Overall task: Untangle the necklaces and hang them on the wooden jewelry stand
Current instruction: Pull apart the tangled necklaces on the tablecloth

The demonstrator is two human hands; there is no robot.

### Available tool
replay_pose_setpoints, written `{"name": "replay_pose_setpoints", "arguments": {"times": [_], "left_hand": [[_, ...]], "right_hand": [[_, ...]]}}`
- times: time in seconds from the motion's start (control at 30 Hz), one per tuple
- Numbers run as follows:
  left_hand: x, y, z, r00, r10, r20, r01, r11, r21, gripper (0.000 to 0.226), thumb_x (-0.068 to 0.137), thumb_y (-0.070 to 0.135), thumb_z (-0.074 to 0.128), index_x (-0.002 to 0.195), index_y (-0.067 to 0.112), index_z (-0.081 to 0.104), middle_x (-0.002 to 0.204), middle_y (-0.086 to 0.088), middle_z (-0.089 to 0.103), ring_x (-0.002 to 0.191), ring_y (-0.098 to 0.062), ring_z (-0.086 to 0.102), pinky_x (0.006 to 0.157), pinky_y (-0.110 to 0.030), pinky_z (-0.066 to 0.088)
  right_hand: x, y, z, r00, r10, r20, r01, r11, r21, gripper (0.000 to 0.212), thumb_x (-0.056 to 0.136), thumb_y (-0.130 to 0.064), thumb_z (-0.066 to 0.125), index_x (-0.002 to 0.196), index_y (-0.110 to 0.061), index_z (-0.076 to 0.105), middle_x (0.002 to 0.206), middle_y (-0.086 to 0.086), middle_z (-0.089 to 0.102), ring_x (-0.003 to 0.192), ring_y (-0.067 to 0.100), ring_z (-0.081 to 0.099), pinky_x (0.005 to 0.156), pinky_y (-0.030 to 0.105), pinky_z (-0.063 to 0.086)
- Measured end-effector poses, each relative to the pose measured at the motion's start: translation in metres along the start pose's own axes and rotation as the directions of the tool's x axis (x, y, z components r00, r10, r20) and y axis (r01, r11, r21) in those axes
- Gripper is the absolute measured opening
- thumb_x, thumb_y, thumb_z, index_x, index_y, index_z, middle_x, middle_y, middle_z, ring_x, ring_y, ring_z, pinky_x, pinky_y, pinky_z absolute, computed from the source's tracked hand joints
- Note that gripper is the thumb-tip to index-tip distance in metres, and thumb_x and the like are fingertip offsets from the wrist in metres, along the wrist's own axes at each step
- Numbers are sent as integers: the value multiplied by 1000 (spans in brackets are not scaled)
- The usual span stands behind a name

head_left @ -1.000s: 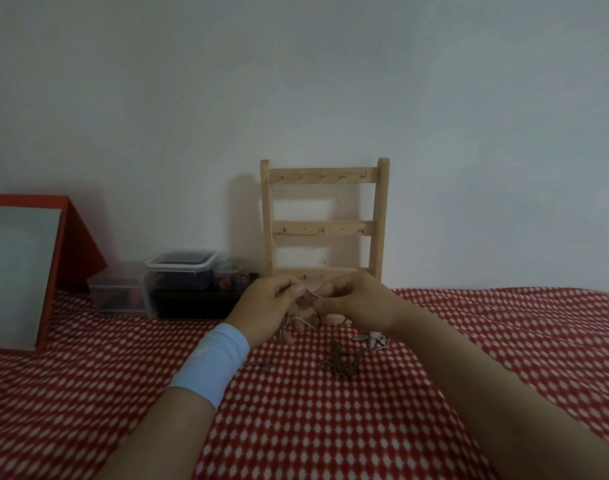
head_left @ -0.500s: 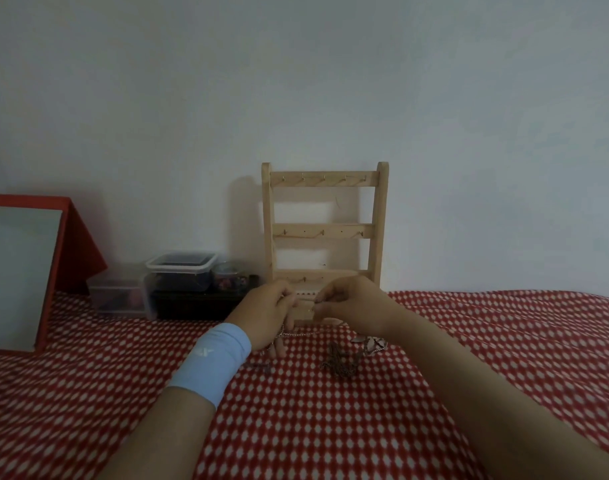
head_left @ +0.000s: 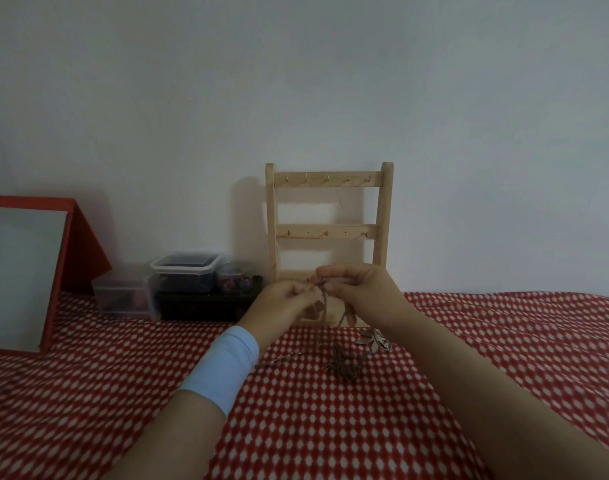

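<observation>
A wooden jewelry stand (head_left: 329,216) with three hooked rails leans against the white wall; no necklace hangs on it. My left hand (head_left: 279,311) and my right hand (head_left: 360,285) meet just in front of its bottom rail, both pinching a thin necklace chain (head_left: 324,299) that droops between them. A tangled heap of brownish chains (head_left: 344,367) lies on the red-and-white checked cloth (head_left: 330,427) below my right wrist, with a pale leaf-shaped pendant (head_left: 372,341) beside it. A short chain end (head_left: 285,357) trails on the cloth near my left wrist.
A red-framed mirror (head_left: 22,278) stands at the far left. Clear plastic containers (head_left: 183,275) and a small jar (head_left: 232,277) sit on a dark tray (head_left: 206,304) left of the stand. A light-blue band (head_left: 223,367) wraps my left wrist.
Both hands have risen slightly and the right hand has lifted its end of the chain higher, so the chain now hangs down from the fingers instead of stretching level between them.
</observation>
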State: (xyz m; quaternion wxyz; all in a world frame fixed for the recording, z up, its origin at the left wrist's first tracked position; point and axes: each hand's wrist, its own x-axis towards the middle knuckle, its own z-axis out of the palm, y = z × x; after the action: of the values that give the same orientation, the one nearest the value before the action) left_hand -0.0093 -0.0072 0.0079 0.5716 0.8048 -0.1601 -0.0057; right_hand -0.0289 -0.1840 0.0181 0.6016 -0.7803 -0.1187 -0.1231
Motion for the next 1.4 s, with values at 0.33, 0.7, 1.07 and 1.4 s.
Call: {"name": "replay_pose_setpoints", "arguments": {"times": [0.33, 0.7, 1.07, 1.4], "left_hand": [[-1, -5, -2, 978, -120, 170, 185, 876, -445, 20, 99, 9, 51, 95, 6, 71, 69, -8, 59, 61, -18, 58, 79, -43, 56], [-9, 3, -11, 945, -213, 249, 299, 873, -386, 17, 99, 18, 52, 102, 9, 66, 82, -11, 70, 61, -16, 63, 41, -21, 47], [-9, 9, -23, 990, 80, 115, -76, 996, -36, 5, 93, 13, 64, 92, 9, 65, 80, 0, 71, 44, -17, 62, 35, -21, 40], [-10, 12, -30, 988, 110, 113, -115, 992, 42, 17, 92, 5, 57, 76, 11, 61, 76, -8, 62, 63, -22, 67, 44, -30, 53]], "right_hand": [[-3, -2, -5, 995, -34, 95, 21, 990, 136, 24, 95, -2, 67, 117, -11, 69, 103, 6, 80, 44, 2, 54, 41, 15, 41], [0, -9, -2, 940, -160, 301, 285, 855, -433, 22, 82, -6, 82, 88, -27, 83, 87, -15, 77, 85, -1, 71, 82, 20, 57], [-2, -4, 9, 978, -181, 106, 210, 806, -554, 46, 76, -28, 87, 115, -31, 62, 104, -21, 66, 84, -14, 57, 73, 6, 43], [-7, -14, 6, 1000, -9, -18, 2, 939, -344, 17, 94, -18, 72, 77, -15, 73, 66, -2, 73, 36, -5, 51, 42, 6, 37]]}}
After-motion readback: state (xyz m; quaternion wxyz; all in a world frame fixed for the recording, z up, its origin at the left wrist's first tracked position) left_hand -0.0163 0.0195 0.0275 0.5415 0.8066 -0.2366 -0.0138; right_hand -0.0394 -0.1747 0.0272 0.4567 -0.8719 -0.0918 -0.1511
